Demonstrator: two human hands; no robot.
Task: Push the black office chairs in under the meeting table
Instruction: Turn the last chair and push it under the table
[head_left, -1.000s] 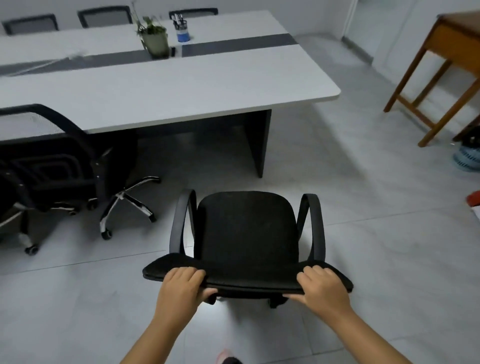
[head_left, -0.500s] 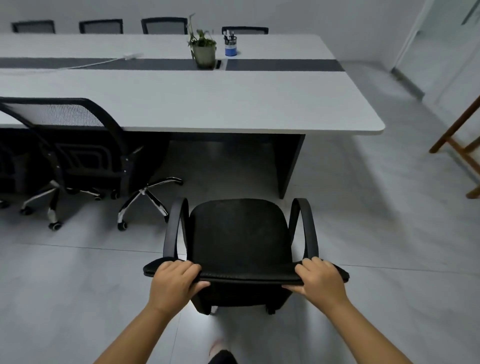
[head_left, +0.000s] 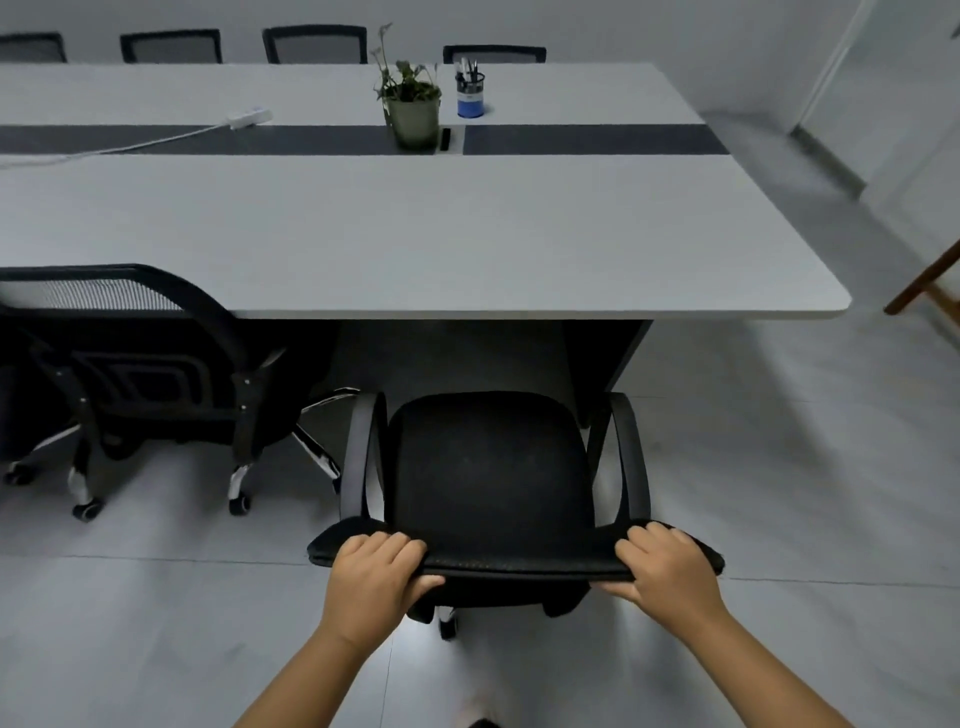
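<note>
Head view shows the left hand (head_left: 375, 581) and right hand (head_left: 667, 569) both curled tight around the top of the black chair (head_left: 491, 467), just in front of the meeting table (head_left: 467, 234).

Two bare forearms, no sleeves, left hand (head_left: 374, 582), right hand (head_left: 667, 571), no rings

Both hands grip the top edge of a black chair's (head_left: 491, 467) backrest: left hand (head_left: 376, 582) at 7 o'clock, right hand (head_left: 667, 571) at 5. The table (head_left: 415, 234) spans 12 o'clock; a second chair (head_left: 140, 364) stands at 9.
</note>
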